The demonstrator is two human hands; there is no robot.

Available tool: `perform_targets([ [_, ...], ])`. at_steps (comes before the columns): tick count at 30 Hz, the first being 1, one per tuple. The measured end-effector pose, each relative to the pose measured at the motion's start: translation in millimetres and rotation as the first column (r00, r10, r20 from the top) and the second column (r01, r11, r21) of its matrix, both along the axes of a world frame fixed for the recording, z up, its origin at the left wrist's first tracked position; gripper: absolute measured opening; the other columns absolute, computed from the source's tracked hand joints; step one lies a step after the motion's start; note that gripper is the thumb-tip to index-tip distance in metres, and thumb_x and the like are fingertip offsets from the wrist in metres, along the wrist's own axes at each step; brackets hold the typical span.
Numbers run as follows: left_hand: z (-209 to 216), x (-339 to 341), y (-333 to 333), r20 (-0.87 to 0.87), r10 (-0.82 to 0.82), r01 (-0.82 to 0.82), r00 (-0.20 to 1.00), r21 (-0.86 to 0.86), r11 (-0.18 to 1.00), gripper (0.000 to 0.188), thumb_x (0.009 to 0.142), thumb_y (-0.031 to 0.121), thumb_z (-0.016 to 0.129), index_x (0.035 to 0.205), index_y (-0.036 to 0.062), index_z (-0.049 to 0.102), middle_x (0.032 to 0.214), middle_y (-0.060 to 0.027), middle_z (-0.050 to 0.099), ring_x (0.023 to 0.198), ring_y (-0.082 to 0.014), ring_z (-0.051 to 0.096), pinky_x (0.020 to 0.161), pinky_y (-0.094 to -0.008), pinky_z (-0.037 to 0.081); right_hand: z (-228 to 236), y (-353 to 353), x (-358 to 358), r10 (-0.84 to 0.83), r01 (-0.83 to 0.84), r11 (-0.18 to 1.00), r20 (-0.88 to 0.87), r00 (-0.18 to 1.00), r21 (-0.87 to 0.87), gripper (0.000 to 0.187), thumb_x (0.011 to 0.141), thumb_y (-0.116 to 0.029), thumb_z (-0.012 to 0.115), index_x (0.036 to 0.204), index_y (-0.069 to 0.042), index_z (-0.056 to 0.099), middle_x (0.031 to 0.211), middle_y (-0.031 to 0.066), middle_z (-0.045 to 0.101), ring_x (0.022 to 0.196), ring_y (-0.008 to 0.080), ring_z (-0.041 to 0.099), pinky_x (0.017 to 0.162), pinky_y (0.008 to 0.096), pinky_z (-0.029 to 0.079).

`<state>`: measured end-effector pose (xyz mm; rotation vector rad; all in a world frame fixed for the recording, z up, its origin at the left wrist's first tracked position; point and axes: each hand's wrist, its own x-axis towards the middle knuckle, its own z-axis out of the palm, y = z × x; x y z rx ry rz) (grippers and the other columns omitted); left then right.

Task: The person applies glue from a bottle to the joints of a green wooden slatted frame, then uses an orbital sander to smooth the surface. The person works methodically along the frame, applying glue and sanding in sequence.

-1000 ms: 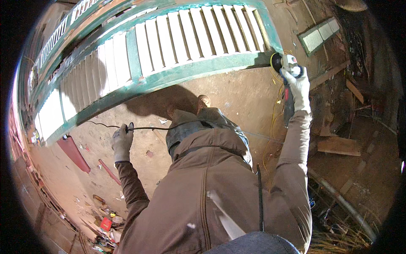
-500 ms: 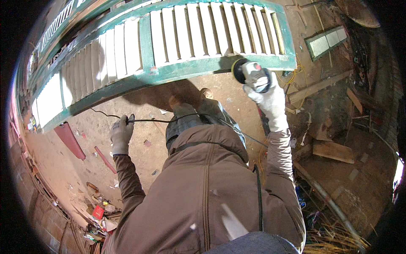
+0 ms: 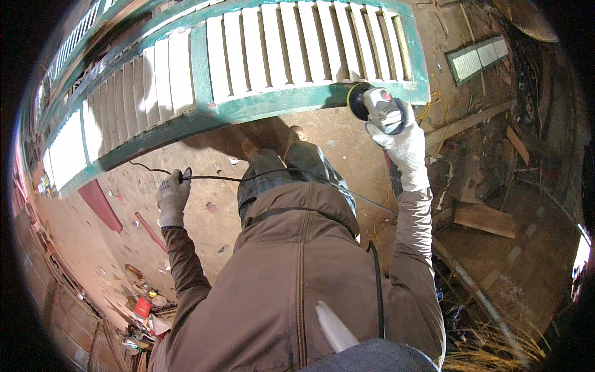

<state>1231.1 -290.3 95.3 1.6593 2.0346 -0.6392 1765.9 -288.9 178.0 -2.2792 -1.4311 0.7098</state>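
Observation:
A long louvered shutter (image 3: 145, 131) with a worn green frame and pale slats stretches across the far side in front of me. My right hand (image 3: 406, 146), in a white glove, is closed around a grey angle grinder (image 3: 385, 111). Its round disc (image 3: 358, 101) meets the near green rail close to the right end; whether it touches cannot be made out. Gloved too, my left hand (image 3: 173, 197) is closed on a black power cord (image 3: 217, 178). The cord runs across in front of my legs toward the right arm, and a loose end trails to the shutter.
A small louvered panel (image 3: 477, 61) lies on the ground at the far right, near a yellow cord (image 3: 441, 118). Wooden boards (image 3: 484, 219) lie to my right. Red strips (image 3: 101, 206) and scattered litter (image 3: 144, 308) are on the dirt floor to my left.
My right hand and the grinder have moved slightly right along the near rail. My left hand keeps its grip on the cord, and the whole view has shifted a little.

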Motion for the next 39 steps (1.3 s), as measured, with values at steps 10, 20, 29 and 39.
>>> perform_targets([
  [10, 2, 5, -19, -0.040, 0.029, -0.029, 0.999, 0.004, 1.000, 0.050, 0.102, 0.057, 0.050, 0.105, 0.0093, 0.067, 0.098, -0.0197, 0.074, 0.097, -0.0418, 0.070, 0.080, -0.0521, 0.053, -13, -10, 52, -0.075, 0.076, 0.992, -0.016, 0.997, 0.097, 0.080, 0.072, -0.044, 0.092, 0.135, -0.007, 0.059, 0.110, 0.0205, 0.075, 0.099, 0.0306, 0.075, 0.086, 0.0401, 0.058],
  [20, 7, 5, -23, 0.004, 0.077, -0.077, 0.997, -0.018, 0.997, 0.052, 0.102, 0.057, 0.050, 0.103, 0.0073, 0.066, 0.099, -0.0198, 0.073, 0.099, -0.0419, 0.068, 0.080, -0.0524, 0.051, -25, -34, 97, -0.278, 0.287, 0.945, -0.079, 0.957, 0.159, 0.066, 0.075, -0.035, 0.093, 0.125, -0.005, 0.063, 0.107, 0.0106, 0.073, 0.090, 0.0149, 0.067, 0.083, 0.0315, 0.056],
  [29, 2, -18, -27, 0.086, 0.049, -0.062, 0.995, 0.157, 0.986, 0.048, 0.101, 0.054, 0.054, 0.095, 0.0073, 0.064, 0.088, -0.0214, 0.070, 0.089, -0.0439, 0.067, 0.073, -0.0547, 0.049, -14, -13, -9, -0.043, 0.050, 0.990, -0.049, 0.998, 0.134, 0.078, 0.073, -0.044, 0.092, 0.133, -0.006, 0.060, 0.110, 0.0215, 0.074, 0.097, 0.0302, 0.074, 0.087, 0.0391, 0.057],
  [39, 0, -45, -29, 0.117, 0.061, -0.075, 0.991, 0.117, 0.990, 0.048, 0.101, 0.056, 0.053, 0.098, 0.0092, 0.066, 0.092, -0.0194, 0.072, 0.092, -0.0426, 0.068, 0.076, -0.0528, 0.051, -6, 15, -145, 0.236, -0.237, 0.971, 0.031, 0.971, 0.037, 0.088, 0.070, -0.057, 0.088, 0.138, -0.011, 0.055, 0.103, 0.0234, 0.075, 0.095, 0.0396, 0.075, 0.078, 0.0458, 0.061],
])
